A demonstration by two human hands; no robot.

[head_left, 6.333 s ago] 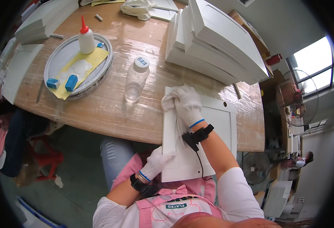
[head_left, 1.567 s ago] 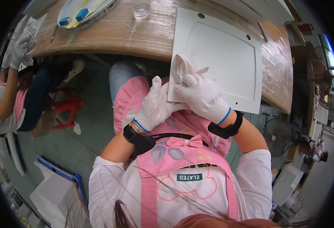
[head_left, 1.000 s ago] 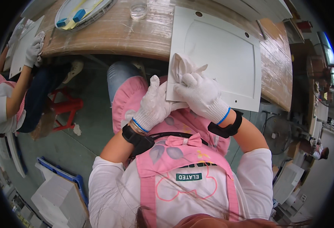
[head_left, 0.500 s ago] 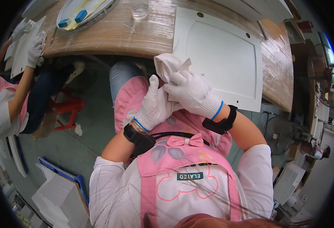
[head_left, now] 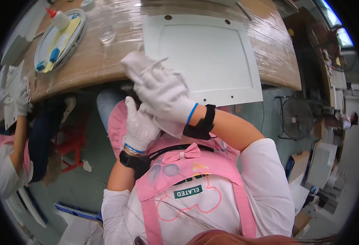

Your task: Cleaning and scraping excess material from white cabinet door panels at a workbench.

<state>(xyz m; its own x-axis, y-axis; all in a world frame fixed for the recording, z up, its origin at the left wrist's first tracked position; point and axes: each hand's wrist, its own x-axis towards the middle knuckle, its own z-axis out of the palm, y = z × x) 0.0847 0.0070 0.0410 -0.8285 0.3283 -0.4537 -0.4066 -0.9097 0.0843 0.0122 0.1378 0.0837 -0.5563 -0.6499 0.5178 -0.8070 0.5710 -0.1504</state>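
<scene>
In front of my lap, my right hand [head_left: 163, 92], in a white knit glove with a blue cuff edge, is closed on a white cloth [head_left: 136, 63]. The bunched cloth sticks out past its fingers, and more white fabric hangs below the hand. My left hand [head_left: 140, 128], gloved alike, is just below and to the left, against the cloth and the right hand. Its thumb stands up apart, while its other fingers are hidden. Beyond my hands, a white frame-edged panel [head_left: 204, 57] with small round holes lies on the table and overhangs the near edge.
The wooden table [head_left: 122, 49] is wrapped in clear film. It bears a clear cup [head_left: 107, 36] and a round tray [head_left: 81, 30] holding a red-tipped bottle [head_left: 59, 19] and blue blocks [head_left: 54, 54]. A co-worker's gloved hand [head_left: 23, 96] is at the left, near a red stool [head_left: 75, 145]. A fan [head_left: 297, 118] stands right.
The view has shifted, so the table and panel sit further left. My right hand and the cloth are now higher relative to my left hand and blurred by motion.
</scene>
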